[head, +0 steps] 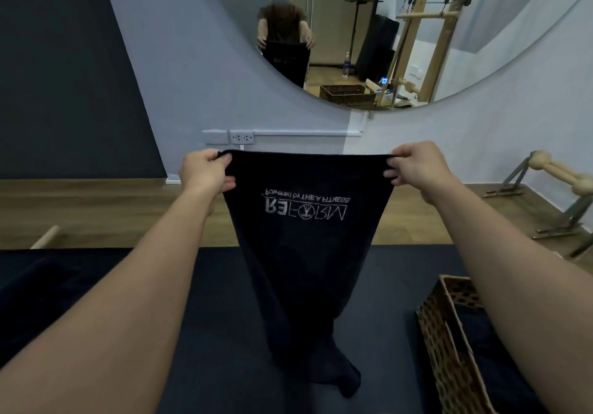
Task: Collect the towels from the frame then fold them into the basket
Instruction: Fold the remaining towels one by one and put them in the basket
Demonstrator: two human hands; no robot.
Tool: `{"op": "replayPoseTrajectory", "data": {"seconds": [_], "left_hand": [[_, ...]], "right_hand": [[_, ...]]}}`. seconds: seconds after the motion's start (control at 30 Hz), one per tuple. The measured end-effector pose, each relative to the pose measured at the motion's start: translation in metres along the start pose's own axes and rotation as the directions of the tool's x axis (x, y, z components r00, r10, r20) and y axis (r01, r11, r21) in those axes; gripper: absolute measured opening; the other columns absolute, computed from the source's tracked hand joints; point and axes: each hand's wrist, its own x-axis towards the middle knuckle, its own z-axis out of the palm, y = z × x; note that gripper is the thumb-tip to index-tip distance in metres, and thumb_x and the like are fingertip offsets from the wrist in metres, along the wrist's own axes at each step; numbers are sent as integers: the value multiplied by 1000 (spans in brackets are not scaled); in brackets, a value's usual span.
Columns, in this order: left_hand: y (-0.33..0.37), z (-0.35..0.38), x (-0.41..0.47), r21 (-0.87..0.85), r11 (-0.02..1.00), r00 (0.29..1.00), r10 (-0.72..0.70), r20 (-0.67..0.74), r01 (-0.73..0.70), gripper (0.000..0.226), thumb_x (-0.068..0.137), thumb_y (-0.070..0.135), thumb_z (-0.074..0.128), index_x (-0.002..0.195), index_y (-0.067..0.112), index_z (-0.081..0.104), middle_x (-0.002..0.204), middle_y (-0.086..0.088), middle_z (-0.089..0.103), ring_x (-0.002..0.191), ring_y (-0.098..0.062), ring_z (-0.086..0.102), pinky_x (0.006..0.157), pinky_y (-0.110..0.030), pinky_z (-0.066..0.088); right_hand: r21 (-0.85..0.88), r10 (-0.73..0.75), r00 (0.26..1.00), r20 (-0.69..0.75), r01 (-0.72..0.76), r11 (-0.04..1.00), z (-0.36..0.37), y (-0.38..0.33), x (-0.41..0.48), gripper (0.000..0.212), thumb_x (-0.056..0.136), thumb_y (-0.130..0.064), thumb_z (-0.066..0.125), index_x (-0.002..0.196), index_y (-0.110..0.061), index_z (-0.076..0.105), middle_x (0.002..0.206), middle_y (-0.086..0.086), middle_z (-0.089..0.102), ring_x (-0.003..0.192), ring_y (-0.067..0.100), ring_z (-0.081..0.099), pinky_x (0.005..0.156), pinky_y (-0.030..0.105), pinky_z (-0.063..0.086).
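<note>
Dark towel [305,253] held up and spread wide, hanging straight down in front of the person. The left hand [205,171] pinches the top left corner, thumb over the hem with fingers curled behind. The right hand [414,166] pinches the top right corner the same way. The top edge runs taut between the two grips, and the cloth narrows as it drops. Its bottom end sits bunched on the dark padded surface [208,317] below.

Pale lettering on the towel reads upside down from here: "REFORM" in large letters, with a small emblem in place of the O, and "Powered by THE A FITNESS" in smaller type.

Low on the right, a woven basket [449,343] stands on the same surface, partly under the right forearm; something dark lies inside, too dim to make out.

On the wall ahead are a white socket [242,137] and a big round mirror [353,28], which reflects the person holding the towel, plus mirrored wall lettering cut off at the top.
</note>
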Motion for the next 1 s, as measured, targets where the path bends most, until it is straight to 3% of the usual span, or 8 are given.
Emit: {"op": "replayPoseTrajectory", "data": {"seconds": [0.1,0.17,0.3,0.57,0.7,0.8,0.9,1.0], "left_hand": [[-4,11,33,-100,994,998,-53,14,54,16,97,11,58,112,8,63,112,-12,63,85,-26,66,79,-33,55],[10,23,54,-161,987,1000,-22,5,22,11,98,12,57,107,11,64,108,-9,64,84,-22,66,75,-29,55],[74,48,80,-310,940,989,137,-48,-145,16,98,12,55,85,18,63,87,0,64,77,-17,65,71,-26,57],[172,53,46,-373,815,896,398,-196,-443,24,95,18,56,77,26,69,82,2,72,81,-16,72,79,-37,60],[163,18,2,-340,786,854,445,-270,-517,21,97,18,55,82,23,69,81,4,72,72,-10,70,73,-29,60],[134,-9,-27,-247,800,828,471,-305,-546,19,92,22,57,76,26,68,70,9,65,65,-10,61,69,-35,56],[94,-20,-62,-194,855,864,424,-273,-481,29,90,24,57,61,26,56,57,13,50,60,-11,45,59,-32,39],[39,-23,-97,-135,898,893,380,-242,-418,32,92,22,56,62,20,47,56,11,42,58,-9,37,57,-28,30]], "right_hand": [[136,-15,999,-52,22,990,18,-3,34,13,95,0,56,90,-7,66,82,7,65,70,17,67,70,28,59],[144,-82,992,-100,96,985,19,-22,56,17,95,-1,55,90,-11,67,84,6,66,76,16,67,77,28,58],[217,-217,948,-234,269,938,0,-91,85,24,97,-2,53,87,-19,67,89,0,67,84,13,67,76,21,58],[373,-303,822,-482,505,778,-44,-172,62,28,93,-4,53,81,-25,66,90,-2,69,88,13,68,69,19,55],[336,-367,766,-527,585,739,-58,-159,10,24,88,-8,54,80,-27,68,78,-4,68,69,9,64,66,22,55],[250,-428,754,-499,598,762,-57,-126,-33,22,81,-16,57,77,-32,71,79,-7,69,74,10,63,71,29,55],[237,-427,780,-458,570,787,-43,-79,-79,27,81,-9,54,74,-31,69,72,-11,65,72,6,59,67,24,48],[223,-381,817,-433,506,833,-23,-26,-116,21,81,-8,50,74,-19,67,67,-7,61,67,7,54,62,27,43]]}}
